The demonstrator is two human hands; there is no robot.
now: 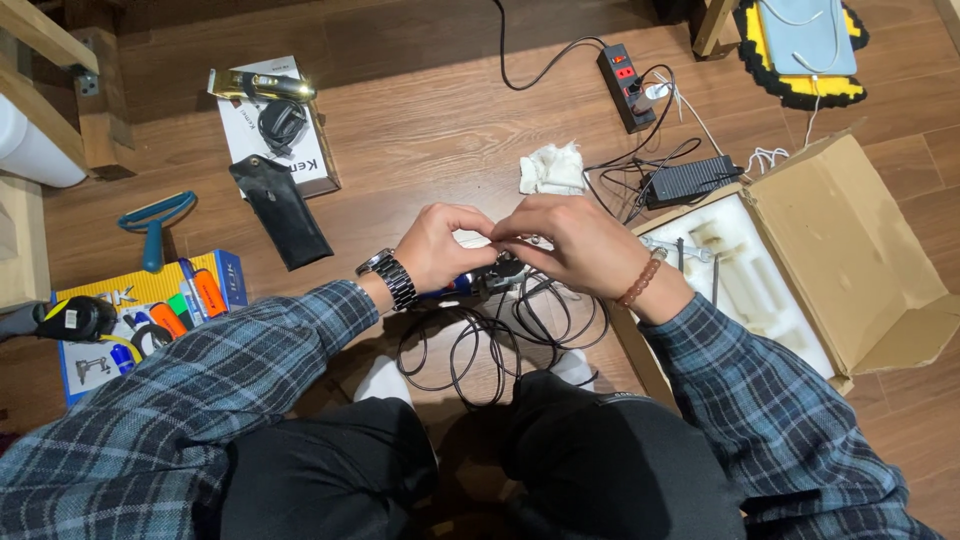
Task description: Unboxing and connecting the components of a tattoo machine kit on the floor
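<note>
Fingers (480, 232) of both hands pinched narrow on a small part atop the blue-handled tool (470, 285), just left of the open cardboard box (870, 250); best kept low over the coiled black cord (500, 335), left hand (440, 248) bracing, right hand (570, 245) working slowly.

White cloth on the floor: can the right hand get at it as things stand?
Probably yes. The white cloth lies on bare floor just beyond the right hand, nothing between. But both the right and left hand are busy on a small tool over the black cable.
</note>
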